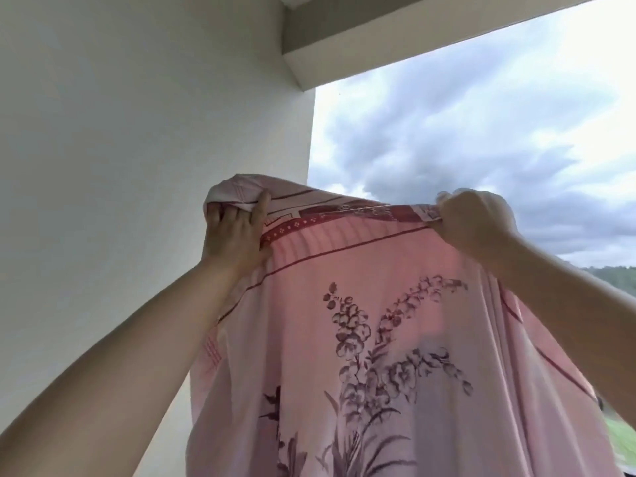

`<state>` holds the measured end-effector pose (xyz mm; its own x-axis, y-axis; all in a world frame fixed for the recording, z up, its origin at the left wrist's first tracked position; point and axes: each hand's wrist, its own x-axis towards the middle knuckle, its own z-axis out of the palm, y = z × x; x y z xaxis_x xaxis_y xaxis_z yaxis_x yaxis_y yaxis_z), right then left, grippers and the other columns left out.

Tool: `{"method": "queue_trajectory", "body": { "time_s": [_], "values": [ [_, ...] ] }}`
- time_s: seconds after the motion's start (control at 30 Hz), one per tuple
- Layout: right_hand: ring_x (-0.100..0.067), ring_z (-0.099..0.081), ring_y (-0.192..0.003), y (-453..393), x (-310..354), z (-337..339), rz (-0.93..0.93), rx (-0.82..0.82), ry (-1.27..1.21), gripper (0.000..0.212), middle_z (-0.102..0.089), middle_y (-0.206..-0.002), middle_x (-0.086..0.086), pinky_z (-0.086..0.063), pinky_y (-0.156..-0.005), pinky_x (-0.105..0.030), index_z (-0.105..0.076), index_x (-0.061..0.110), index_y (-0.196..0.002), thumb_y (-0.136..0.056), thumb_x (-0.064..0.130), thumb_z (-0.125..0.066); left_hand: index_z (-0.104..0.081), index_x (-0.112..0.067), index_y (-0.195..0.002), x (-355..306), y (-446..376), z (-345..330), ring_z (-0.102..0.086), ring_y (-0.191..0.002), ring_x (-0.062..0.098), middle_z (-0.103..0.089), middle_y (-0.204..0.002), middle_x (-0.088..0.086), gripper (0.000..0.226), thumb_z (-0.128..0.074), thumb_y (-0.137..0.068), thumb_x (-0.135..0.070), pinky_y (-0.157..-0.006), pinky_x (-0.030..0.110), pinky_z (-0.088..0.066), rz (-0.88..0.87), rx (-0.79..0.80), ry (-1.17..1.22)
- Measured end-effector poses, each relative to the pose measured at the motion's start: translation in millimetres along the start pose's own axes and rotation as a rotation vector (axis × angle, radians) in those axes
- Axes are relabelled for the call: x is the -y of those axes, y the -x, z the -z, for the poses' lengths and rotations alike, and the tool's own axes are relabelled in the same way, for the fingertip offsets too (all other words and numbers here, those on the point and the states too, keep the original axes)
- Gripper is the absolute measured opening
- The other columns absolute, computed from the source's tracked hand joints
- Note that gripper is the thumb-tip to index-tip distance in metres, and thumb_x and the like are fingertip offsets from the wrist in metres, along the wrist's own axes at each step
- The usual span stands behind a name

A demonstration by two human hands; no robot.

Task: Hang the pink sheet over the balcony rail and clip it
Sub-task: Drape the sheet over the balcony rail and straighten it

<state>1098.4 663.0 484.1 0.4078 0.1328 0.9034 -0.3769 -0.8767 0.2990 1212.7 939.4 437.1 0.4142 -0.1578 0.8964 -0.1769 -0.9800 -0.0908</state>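
Observation:
The pink sheet (371, 339), printed with dark purple flowers and a maroon border, hangs in front of me, held up high by its top edge. My left hand (234, 232) grips the bunched upper left corner of the sheet. My right hand (475, 225) is curled round the top edge further right, and the hem stretches taut between both hands. The sheet hides whatever lies below and behind it; no rail or clip shows.
A white wall (137, 132) fills the left side. A pale ceiling beam (395, 39) crosses the top. Cloudy sky (481, 132) opens to the right, with green trees (619, 280) low at the right edge.

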Motion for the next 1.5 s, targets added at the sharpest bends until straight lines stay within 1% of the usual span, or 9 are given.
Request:
{"method": "queue_trajectory", "body": {
  "time_s": [0.33,0.47,0.57,0.7,0.8,0.9,1.17,1.33,1.5],
  "values": [
    [-0.034,-0.061,-0.098,-77,49,-115,-0.108,0.213,0.210,0.027,-0.063,-0.108,-0.014,-0.047,-0.070,-0.033,-0.057,0.005,-0.105,-0.083,0.003,-0.042,-0.002,-0.017,-0.145,4,-132,-126,-0.017,-0.138,0.036,-0.021,-0.150,0.021,0.079,-0.052,-0.085,-0.033,-0.113,0.049,-0.009,-0.186,0.012,0.092],
    [-0.025,-0.057,-0.080,-63,68,-173,0.101,0.775,0.199,0.025,-0.059,-0.079,-0.002,-0.047,-0.071,-0.030,-0.065,0.009,-0.093,-0.086,0.020,-0.043,-0.040,-0.022,-0.130,-23,-118,-211,-0.050,-0.118,0.026,-0.049,-0.135,0.009,0.058,-0.062,-0.078,-0.032,-0.101,0.036,-0.041,-0.432,0.735,0.235],
    [-0.021,-0.047,-0.070,-57,80,-188,0.218,0.935,0.162,0.027,-0.043,-0.059,0.003,-0.039,-0.062,-0.026,-0.061,0.009,-0.083,-0.085,0.033,-0.050,-0.046,-0.016,-0.129,-29,-96,-235,-0.043,-0.125,0.021,-0.044,-0.139,0.002,0.048,-0.049,-0.088,-0.043,-0.105,0.034,-0.037,-0.554,1.181,0.117],
    [-0.010,-0.041,-0.055,-44,91,-200,0.131,1.242,0.045,0.018,-0.045,-0.062,0.005,-0.035,-0.051,-0.017,-0.063,0.008,-0.089,-0.083,0.025,-0.058,-0.046,-0.013,-0.130,-38,-87,-219,-0.041,-0.128,0.022,-0.041,-0.141,0.004,0.047,-0.041,-0.093,-0.041,-0.104,0.035,-0.034,-0.657,1.025,0.167],
    [-0.015,-0.056,-0.076,-37,95,-193,-0.014,1.383,-0.083,0.031,-0.062,-0.090,-0.002,-0.049,-0.065,-0.022,-0.059,0.010,-0.110,-0.087,0.030,-0.054,-0.047,-0.017,-0.128,-45,-82,-204,-0.044,-0.124,0.020,-0.046,-0.138,0.003,0.041,-0.043,-0.092,-0.038,-0.106,0.036,-0.035,-0.686,0.960,0.364],
    [-0.017,-0.058,-0.087,-43,96,-173,-0.019,1.289,-0.211,0.037,-0.063,-0.106,-0.008,-0.051,-0.075,-0.027,-0.053,0.007,-0.118,-0.091,0.032,-0.047,-0.052,-0.014,-0.122,-39,-74,-178,-0.051,-0.117,0.020,-0.054,-0.130,0.005,0.037,-0.042,-0.093,-0.036,-0.102,0.034,-0.039,-0.688,0.846,0.496],
    [-0.009,-0.057,-0.061,4,99,-94,0.086,0.939,-0.451,0.027,-0.062,-0.070,0.003,-0.048,-0.068,-0.019,-0.063,0.005,-0.096,-0.090,0.027,-0.049,-0.054,-0.028,-0.084,-39,18,-108,-0.048,-0.063,0.004,-0.053,-0.072,-0.012,0.029,-0.041,-0.082,-0.054,-0.058,0.014,-0.036,-0.772,0.820,0.821],
    [-0.011,-0.040,-0.048,71,82,-63,0.145,0.707,-0.420,0.036,-0.049,-0.056,0.001,-0.040,-0.053,-0.022,-0.053,0.011,-0.061,-0.089,0.033,-0.048,-0.064,-0.016,-0.110,-53,59,-99,-0.047,-0.103,0.019,-0.058,-0.104,0.006,0.030,-0.046,-0.091,-0.032,-0.093,0.035,-0.038,-0.569,0.342,0.770],
    [-0.027,-0.063,-0.080,134,54,-51,0.134,0.383,-0.279,0.035,-0.069,-0.086,-0.010,-0.055,-0.073,-0.038,-0.065,0.009,-0.088,-0.078,0.042,-0.059,-0.056,-0.025,-0.120,-63,77,-80,-0.040,-0.114,0.021,-0.051,-0.112,0.003,0.037,-0.042,-0.091,-0.042,-0.095,0.039,-0.031,-0.403,0.347,0.600]
  ]
}}
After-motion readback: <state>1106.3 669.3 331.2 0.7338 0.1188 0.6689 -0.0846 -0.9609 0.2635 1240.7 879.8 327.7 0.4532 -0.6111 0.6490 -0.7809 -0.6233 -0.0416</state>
